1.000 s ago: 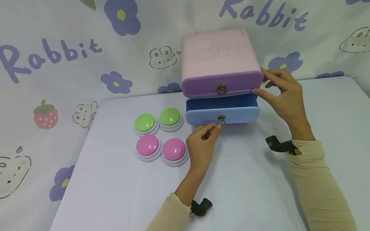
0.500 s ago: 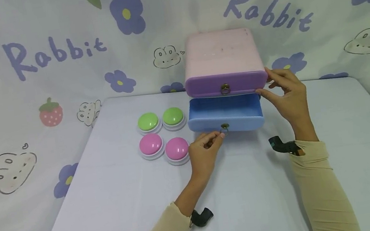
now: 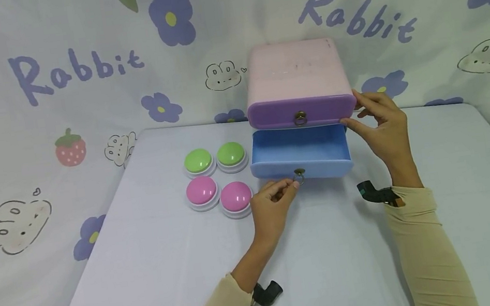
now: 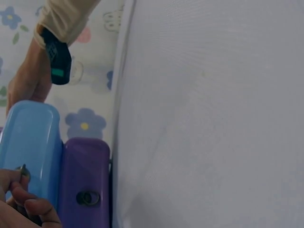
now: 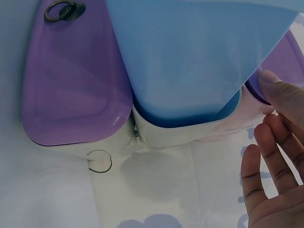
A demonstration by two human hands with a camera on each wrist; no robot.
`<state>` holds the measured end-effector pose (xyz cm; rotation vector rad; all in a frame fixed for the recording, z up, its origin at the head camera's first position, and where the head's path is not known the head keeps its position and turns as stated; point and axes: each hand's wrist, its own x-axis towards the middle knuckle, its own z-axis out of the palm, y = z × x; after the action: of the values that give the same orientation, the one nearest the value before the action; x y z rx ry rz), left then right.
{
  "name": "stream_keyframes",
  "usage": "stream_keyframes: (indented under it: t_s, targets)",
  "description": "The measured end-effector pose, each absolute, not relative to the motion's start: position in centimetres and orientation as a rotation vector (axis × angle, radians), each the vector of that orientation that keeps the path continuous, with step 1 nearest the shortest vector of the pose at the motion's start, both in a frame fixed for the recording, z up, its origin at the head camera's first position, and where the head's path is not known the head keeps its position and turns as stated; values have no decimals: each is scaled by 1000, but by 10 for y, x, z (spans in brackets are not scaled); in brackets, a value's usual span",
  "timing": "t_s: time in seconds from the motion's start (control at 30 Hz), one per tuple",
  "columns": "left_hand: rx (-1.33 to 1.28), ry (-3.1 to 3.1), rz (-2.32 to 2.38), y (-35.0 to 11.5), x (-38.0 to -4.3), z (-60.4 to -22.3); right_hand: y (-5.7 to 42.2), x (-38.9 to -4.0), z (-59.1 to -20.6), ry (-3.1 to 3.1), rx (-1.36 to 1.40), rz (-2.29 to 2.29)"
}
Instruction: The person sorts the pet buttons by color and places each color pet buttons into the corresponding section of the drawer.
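Note:
A drawer cabinet (image 3: 296, 70) with a pink top stands at the back, a purple drawer (image 3: 328, 108) shut in its upper tier. Below, a light blue drawer (image 3: 322, 168) is pulled well out, and its visible inside holds nothing. My left hand (image 3: 269, 209) pinches the small brass ring pull (image 3: 300, 178) on the blue front. At the cabinet's right edge, my right hand (image 3: 383, 125) holds the upper tier, thumb on the purple front's lower corner and fingers along the side. A lower purple drawer (image 5: 76, 85) shows in the right wrist view, shut; the blue drawer hides it from the head view.
Left of the cabinet stand two green push buttons (image 3: 198, 160) and two pink push buttons (image 3: 236, 196) on white bases. A white cloth (image 3: 158, 270) covers the table. Behind the cabinet hangs a printed curtain (image 3: 80, 19) with flowers and rabbits.
The blue drawer has slid further out toward me, its ring still pinched by my left hand. My right hand keeps its hold on the cabinet. The head view has shifted slightly.

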<state>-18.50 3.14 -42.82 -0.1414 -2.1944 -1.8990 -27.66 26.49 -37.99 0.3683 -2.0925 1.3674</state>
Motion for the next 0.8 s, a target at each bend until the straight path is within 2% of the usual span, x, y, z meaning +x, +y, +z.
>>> stream_keyframes:
  t_s: [0.43,0.67,0.8]
  targets:
    - [-108,-2164,-1952,31,-181,-428,280,-298,-404,-2094,363,1365]
    - [-95,-2180,-1973,30,-191,-460,281,-297,-405,-2088,383,1360]
    - [-111,-2185,-1969,28,-190,-464,277,-291,-398,-2095,372,1350]
